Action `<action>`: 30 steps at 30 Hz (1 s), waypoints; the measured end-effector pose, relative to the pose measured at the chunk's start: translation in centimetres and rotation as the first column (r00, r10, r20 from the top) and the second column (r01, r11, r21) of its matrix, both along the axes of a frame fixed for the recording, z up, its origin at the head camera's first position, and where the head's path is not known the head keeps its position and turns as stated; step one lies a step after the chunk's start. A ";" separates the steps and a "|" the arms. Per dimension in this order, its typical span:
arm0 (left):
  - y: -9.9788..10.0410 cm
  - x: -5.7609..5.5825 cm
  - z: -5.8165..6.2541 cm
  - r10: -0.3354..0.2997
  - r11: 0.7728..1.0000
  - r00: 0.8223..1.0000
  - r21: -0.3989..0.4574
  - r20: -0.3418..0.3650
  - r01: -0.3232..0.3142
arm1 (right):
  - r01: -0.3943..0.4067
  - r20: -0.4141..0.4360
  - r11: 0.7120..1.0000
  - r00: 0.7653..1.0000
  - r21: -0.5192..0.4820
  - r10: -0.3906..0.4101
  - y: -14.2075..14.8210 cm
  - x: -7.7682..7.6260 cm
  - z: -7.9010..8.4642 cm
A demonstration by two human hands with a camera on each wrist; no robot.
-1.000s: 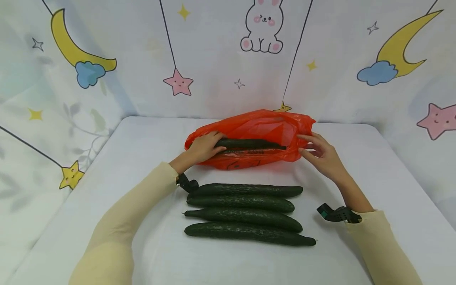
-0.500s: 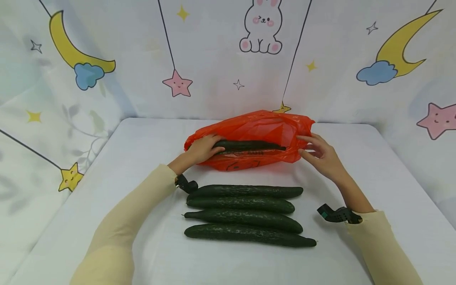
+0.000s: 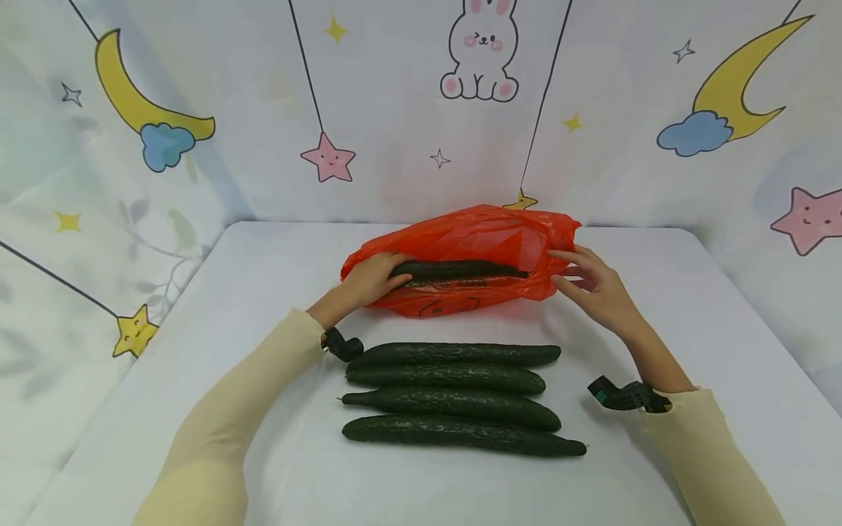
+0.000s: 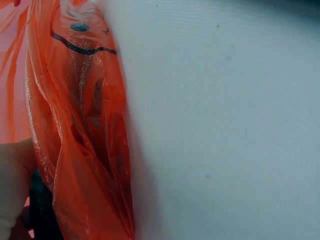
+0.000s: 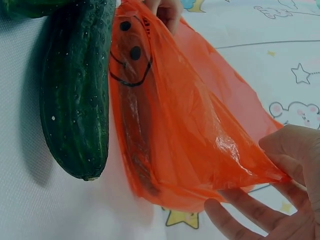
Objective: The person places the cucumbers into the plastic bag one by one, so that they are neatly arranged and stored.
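Note:
A red plastic bag (image 3: 454, 303) lies on its side at the back of the table, its mouth spread open toward me. Inside it lies a dark green cucumber (image 3: 460, 269), with at least part of another showing beneath. My left hand (image 3: 373, 279) reaches into the bag's left side and holds the cucumber near its left end; some fingertips are hidden. At the opposite side, my right hand (image 3: 595, 288) pinches the edge of the bag, thumb on one face and fingers behind, as the right wrist view shows. In the left wrist view, the bag's printed front hangs beside the hand.
Several cucumbers (image 3: 454, 398) lie side by side on the white table (image 3: 296, 460), in front of the bag. The nearest to the bag (image 3: 460, 353) sits close to the left wrist's camera (image 3: 343, 345). A patterned cloth wall (image 3: 395, 88) rises behind the table.
The left hand has drawn very slightly left and down along the cucumber. My right hand and the bag stay almost as they were; the head view has shifted a little.

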State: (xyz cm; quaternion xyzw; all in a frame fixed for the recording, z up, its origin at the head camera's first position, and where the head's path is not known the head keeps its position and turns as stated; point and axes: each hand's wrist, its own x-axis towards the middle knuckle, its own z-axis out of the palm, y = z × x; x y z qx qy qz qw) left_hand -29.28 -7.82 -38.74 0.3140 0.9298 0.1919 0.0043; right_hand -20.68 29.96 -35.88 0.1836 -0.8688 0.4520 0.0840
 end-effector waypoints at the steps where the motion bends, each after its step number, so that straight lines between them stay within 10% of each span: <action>1: 0.0 0.0 0.1 -0.004 1.000 1.000 0.004 -0.004 0.004 | 0.000 -0.003 1.000 1.000 0.000 0.000 0.0 0.0 0.1; 30: -1.2 1.4 0.0 -0.047 0.997 0.996 0.055 -0.078 0.051 | -0.029 -0.012 0.999 1.000 0.014 0.029 0.0 0.4 0.0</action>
